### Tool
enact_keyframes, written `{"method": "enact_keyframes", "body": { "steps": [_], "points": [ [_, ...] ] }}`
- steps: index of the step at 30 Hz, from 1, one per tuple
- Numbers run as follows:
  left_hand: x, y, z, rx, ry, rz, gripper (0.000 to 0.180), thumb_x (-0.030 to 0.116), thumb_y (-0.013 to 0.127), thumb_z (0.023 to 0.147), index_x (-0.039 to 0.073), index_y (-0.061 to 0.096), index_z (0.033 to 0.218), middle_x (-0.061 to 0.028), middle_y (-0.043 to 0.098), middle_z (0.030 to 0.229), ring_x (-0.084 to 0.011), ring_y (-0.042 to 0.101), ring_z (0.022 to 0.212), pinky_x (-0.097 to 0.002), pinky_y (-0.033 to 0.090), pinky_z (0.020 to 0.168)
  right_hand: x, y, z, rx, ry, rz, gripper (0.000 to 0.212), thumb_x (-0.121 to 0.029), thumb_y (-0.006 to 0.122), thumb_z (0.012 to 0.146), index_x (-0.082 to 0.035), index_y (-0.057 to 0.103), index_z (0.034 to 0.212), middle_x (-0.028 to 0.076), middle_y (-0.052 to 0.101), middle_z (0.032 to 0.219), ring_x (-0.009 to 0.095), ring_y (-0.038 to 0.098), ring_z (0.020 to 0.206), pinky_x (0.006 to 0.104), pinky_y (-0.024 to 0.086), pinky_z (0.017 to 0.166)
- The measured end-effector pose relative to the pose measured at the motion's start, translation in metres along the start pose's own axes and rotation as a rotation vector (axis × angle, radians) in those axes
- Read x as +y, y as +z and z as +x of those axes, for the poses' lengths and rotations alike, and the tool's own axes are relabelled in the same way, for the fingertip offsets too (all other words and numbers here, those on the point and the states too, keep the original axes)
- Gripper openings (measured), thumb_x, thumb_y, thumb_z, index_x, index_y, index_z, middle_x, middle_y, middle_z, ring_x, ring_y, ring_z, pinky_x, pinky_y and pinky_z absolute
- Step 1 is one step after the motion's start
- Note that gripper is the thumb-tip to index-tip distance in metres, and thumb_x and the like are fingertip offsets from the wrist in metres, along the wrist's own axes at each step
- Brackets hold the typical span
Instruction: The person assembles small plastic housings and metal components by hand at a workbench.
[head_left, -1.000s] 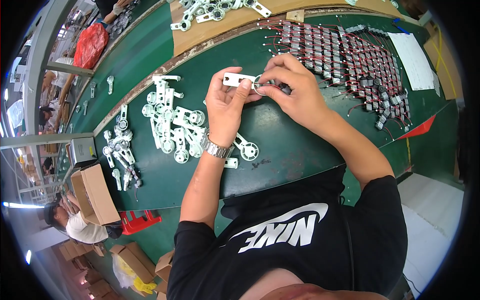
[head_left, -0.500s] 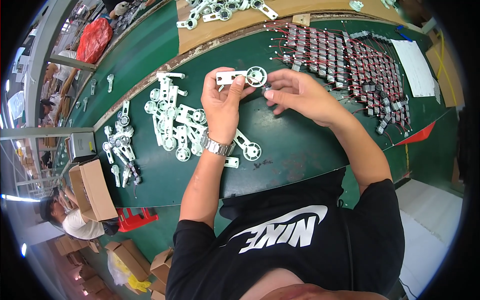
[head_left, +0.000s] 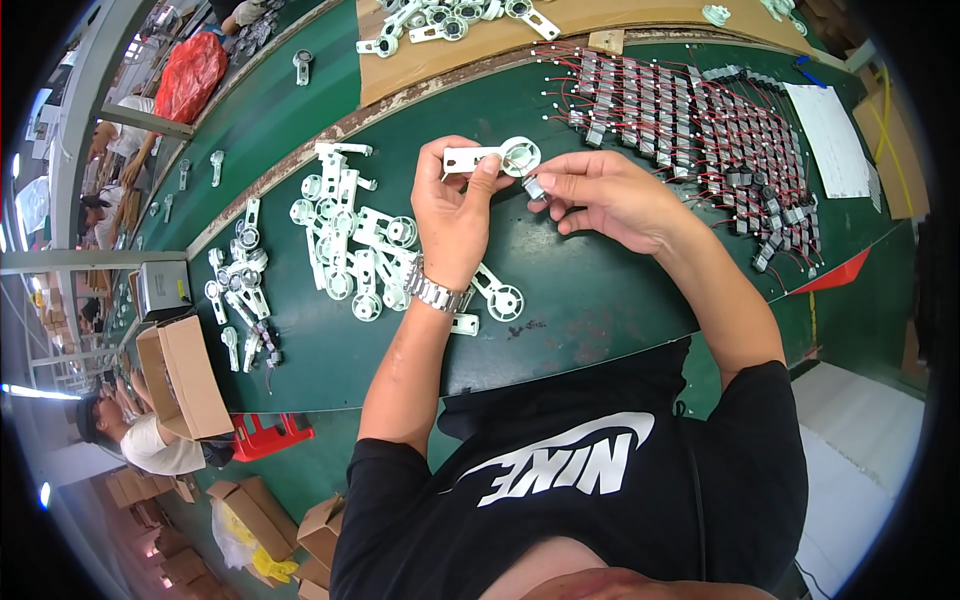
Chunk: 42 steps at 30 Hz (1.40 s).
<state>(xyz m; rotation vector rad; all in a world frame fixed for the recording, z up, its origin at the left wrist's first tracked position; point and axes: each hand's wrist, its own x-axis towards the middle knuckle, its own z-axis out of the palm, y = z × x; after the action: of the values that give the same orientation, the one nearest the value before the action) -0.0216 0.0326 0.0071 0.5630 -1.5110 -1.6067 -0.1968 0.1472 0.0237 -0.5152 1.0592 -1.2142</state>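
Note:
My left hand point(head_left: 455, 215), with a metal watch on its wrist, grips a white plastic bracket point(head_left: 492, 158) that has a round ring at its right end, holding it above the green table point(head_left: 600, 290). Just to the right, my right hand point(head_left: 605, 195) pinches a small grey motor point(head_left: 534, 188) close under the bracket's ring. The two parts sit a little apart. A pile of the same white brackets point(head_left: 350, 245) lies on the table left of my left hand.
Rows of small motors with red wires point(head_left: 700, 120) fill the table at the upper right, beside a white paper sheet point(head_left: 825, 135). More brackets point(head_left: 240, 290) lie farther left. An open cardboard box point(head_left: 185, 380) and a red bin point(head_left: 265, 437) stand at the lower left, near another person point(head_left: 140, 440).
My hands have drawn slightly apart. The left hand has lifted the bracket up clear of the right hand, which now shows the small motor under the ring.

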Motion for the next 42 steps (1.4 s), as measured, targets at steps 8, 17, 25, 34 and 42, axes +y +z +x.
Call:
{"method": "enact_keyframes", "body": {
  "steps": [8,17,25,34,42],
  "points": [
    [-0.003,0.000,0.000,0.029,0.007,0.066,0.021,0.003,0.068,0.100,0.000,0.055,0.117,-0.0096,0.065,0.110,-0.0172,0.069,0.098,-0.0342,0.066,0.085,0.006,0.011,0.000,0.344,-0.301,-0.820,0.025,-0.016,0.076,0.093,-0.003,0.072,0.113,0.007,0.072,0.096,0.013,0.062,0.076,0.0319,0.051,0.065],
    [-0.006,0.008,-0.005,0.018,-0.033,0.112,0.025,0.005,0.069,0.100,-0.002,0.053,0.119,-0.0110,0.066,0.110,-0.0140,0.068,0.093,-0.0294,0.064,0.084,0.009,0.015,0.002,0.502,-1.104,-1.281,0.025,-0.004,0.080,0.080,-0.003,0.070,0.103,0.008,0.063,0.090,0.029,0.059,0.089,0.0397,0.050,0.081],
    [-0.004,0.007,-0.005,-0.014,-0.071,0.079,0.024,0.004,0.068,0.100,-0.001,0.053,0.118,-0.0102,0.067,0.108,-0.0144,0.068,0.094,-0.0301,0.063,0.082,0.010,0.016,0.002,0.417,-1.005,-1.163,0.024,-0.005,0.078,0.082,-0.004,0.067,0.103,0.008,0.063,0.083,0.028,0.061,0.082,0.0387,0.051,0.080],
    [-0.006,0.006,-0.004,-0.024,-0.072,0.059,0.022,0.006,0.068,0.101,0.000,0.053,0.116,-0.0088,0.067,0.105,-0.0135,0.069,0.089,-0.0285,0.063,0.078,0.015,0.010,0.008,0.378,-1.033,-1.165,0.023,-0.003,0.078,0.082,-0.002,0.068,0.103,0.009,0.065,0.089,0.030,0.063,0.089,0.0405,0.051,0.080],
    [-0.005,0.007,-0.005,-0.017,-0.059,0.000,0.023,0.005,0.068,0.100,0.000,0.054,0.117,-0.0107,0.068,0.109,-0.0148,0.069,0.094,-0.0301,0.065,0.080,0.013,0.006,0.011,0.364,-0.896,-1.013,0.027,-0.008,0.083,0.083,-0.003,0.067,0.104,0.007,0.062,0.095,0.021,0.062,0.080,0.0343,0.050,0.070]
  ]
}}
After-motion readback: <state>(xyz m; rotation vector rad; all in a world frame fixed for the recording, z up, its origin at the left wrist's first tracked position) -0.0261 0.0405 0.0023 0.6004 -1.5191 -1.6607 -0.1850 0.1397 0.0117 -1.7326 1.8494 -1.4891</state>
